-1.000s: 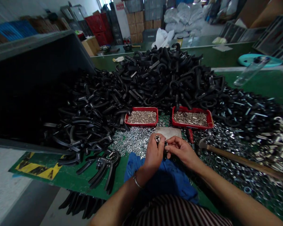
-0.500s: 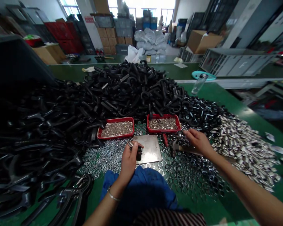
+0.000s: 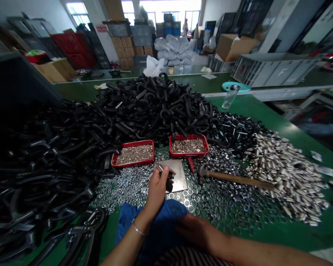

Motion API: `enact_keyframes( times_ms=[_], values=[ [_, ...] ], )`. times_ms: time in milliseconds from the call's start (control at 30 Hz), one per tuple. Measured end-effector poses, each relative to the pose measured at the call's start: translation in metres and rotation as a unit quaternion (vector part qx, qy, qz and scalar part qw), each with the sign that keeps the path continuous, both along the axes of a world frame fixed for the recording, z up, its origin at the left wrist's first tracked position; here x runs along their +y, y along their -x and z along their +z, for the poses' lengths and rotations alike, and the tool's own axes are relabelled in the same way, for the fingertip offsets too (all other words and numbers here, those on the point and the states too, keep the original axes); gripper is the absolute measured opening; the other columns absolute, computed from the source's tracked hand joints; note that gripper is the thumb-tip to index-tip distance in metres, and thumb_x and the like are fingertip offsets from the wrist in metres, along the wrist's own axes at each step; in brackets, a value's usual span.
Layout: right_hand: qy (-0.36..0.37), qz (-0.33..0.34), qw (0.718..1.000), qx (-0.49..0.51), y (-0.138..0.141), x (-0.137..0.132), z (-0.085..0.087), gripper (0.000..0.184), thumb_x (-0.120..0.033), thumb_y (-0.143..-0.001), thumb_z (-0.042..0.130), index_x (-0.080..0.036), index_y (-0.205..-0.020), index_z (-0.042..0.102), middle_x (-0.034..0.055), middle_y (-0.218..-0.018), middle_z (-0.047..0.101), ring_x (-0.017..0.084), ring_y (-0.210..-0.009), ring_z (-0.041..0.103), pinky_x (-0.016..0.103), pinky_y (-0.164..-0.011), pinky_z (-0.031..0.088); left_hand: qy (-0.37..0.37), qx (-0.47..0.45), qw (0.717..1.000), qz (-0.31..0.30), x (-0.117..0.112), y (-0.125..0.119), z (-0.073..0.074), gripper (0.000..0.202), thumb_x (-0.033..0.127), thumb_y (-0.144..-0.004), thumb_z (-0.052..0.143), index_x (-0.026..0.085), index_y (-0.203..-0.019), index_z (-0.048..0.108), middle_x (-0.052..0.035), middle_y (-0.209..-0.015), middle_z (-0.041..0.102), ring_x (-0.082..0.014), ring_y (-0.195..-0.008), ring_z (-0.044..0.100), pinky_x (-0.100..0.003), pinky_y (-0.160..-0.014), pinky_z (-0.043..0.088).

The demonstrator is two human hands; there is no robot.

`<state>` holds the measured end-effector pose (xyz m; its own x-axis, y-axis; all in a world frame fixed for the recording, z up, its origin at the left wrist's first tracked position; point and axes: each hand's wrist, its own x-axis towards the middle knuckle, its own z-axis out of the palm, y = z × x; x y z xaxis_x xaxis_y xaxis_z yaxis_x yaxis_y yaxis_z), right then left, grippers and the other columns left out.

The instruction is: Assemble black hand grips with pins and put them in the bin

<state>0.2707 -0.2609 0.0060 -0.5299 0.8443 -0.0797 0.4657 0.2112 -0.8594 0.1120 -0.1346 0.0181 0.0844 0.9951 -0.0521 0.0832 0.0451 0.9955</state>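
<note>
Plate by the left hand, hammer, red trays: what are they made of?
Plate: likely bare sheet metal, flat grey, dull sheen. Hammer: brown, wood-looking handle; dark metal-looking head. Red trays: probably plastic, uniform glossy red, rounded rims; painted metal not excluded.
</note>
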Motion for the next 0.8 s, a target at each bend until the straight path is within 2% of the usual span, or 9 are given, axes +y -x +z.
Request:
enact_keyframes(
  times_ms=[167,333,400,500,567,633,733,767,800],
  values=[
    [-0.047,0.008,0.998,-0.028,-0.004,0.004,-0.035,0.015,-0.025,-0.097,0.050,-0.021,-0.098,0.065,0.0029,-0.091,0.068,0.016,-0.077,0.058,0.028,-0.069,0.046,0.011,0.007,1.000,-0.011,-0.009,0.012,-0.002,0.037,0.052,-0.095,0.050,0.018,-0.090,0.063,-0.0013,-0.081,0.065,-0.0133,-0.071,0.061,-0.023,-0.067,0.049],
    [-0.227,0.109,0.956,-0.150,-0.007,0.011,-0.053,0.018,-0.022,-0.096,0.050,-0.020,-0.080,0.059,0.0013,-0.081,0.063,0.015,-0.074,0.051,0.029,-0.065,0.039,0.035,-0.006,0.999,0.025,-0.013,0.013,-0.006,0.039,0.054,-0.094,0.049,0.018,-0.092,0.063,-0.0009,-0.083,0.065,-0.0128,-0.069,0.061,-0.023,-0.065,0.048],
    [-0.288,0.126,0.932,-0.183,-0.001,0.009,-0.055,0.020,-0.025,-0.096,0.052,-0.020,-0.078,0.059,0.0009,-0.078,0.062,0.017,-0.075,0.050,0.030,-0.066,0.039,0.027,-0.004,0.999,0.024,-0.014,0.012,-0.007,0.038,0.054,-0.094,0.050,0.018,-0.091,0.063,-0.0010,-0.083,0.065,-0.0126,-0.070,0.061,-0.022,-0.067,0.048],
    [-0.292,0.107,0.931,-0.190,-0.007,0.015,-0.039,0.026,-0.043,-0.094,0.057,-0.021,-0.081,0.063,0.0011,-0.075,0.062,0.019,-0.076,0.052,0.032,-0.069,0.043,0.040,-0.018,0.999,0.027,-0.014,0.016,-0.007,0.039,0.055,-0.093,0.050,0.019,-0.092,0.062,-0.0004,-0.082,0.065,-0.0129,-0.068,0.060,-0.023,-0.065,0.048],
    [-0.274,0.051,0.943,-0.181,-0.035,0.031,-0.018,0.033,-0.053,-0.092,0.058,-0.022,-0.103,0.066,0.0052,-0.095,0.067,0.022,-0.089,0.055,0.033,-0.075,0.046,0.051,-0.032,0.997,0.038,-0.011,0.022,-0.007,0.039,0.057,-0.092,0.052,0.019,-0.093,0.062,-0.0004,-0.083,0.066,-0.0131,-0.066,0.060,-0.023,-0.062,0.047],
    [-0.274,-0.081,0.936,-0.203,-0.084,0.059,0.002,0.038,-0.044,-0.098,0.052,-0.021,-0.127,0.058,0.0122,-0.124,0.062,0.026,-0.111,0.052,0.038,-0.087,0.047,0.052,-0.044,0.996,0.056,-0.007,0.028,-0.007,0.039,0.058,-0.091,0.054,0.020,-0.093,0.061,-0.0008,-0.086,0.067,-0.0131,-0.066,0.059,-0.023,-0.059,0.047],
    [-0.288,-0.274,0.848,-0.351,-0.175,0.104,0.014,0.032,-0.019,-0.099,0.039,-0.014,-0.123,0.059,0.0176,-0.119,0.062,0.029,-0.111,0.051,0.045,-0.093,0.043,0.052,-0.077,0.991,0.091,-0.002,0.028,-0.008,0.039,0.058,-0.089,0.056,0.019,-0.092,0.060,-0.0017,-0.089,0.068,-0.0122,-0.064,0.058,-0.022,-0.058,0.046],
    [-0.277,-0.283,0.818,-0.417,-0.202,0.116,0.013,0.034,-0.014,-0.097,0.038,-0.012,-0.122,0.060,0.0188,-0.116,0.062,0.030,-0.106,0.052,0.046,-0.093,0.043,0.056,-0.089,0.990,0.094,-0.001,0.025,-0.009,0.039,0.058,-0.089,0.056,0.019,-0.093,0.060,-0.0020,-0.089,0.068,-0.0118,-0.064,0.058,-0.022,-0.059,0.045],
    [-0.270,-0.285,0.811,-0.433,-0.224,0.124,0.010,0.034,-0.011,-0.094,0.040,-0.010,-0.119,0.062,0.0193,-0.111,0.064,0.030,-0.101,0.053,0.046,-0.091,0.043,0.062,-0.098,0.989,0.092,-0.001,0.021,-0.010,0.040,0.058,-0.088,0.057,0.018,-0.093,0.060,-0.0024,-0.089,0.068,-0.0116,-0.064,0.058,-0.022,-0.059,0.046]
  ],
)
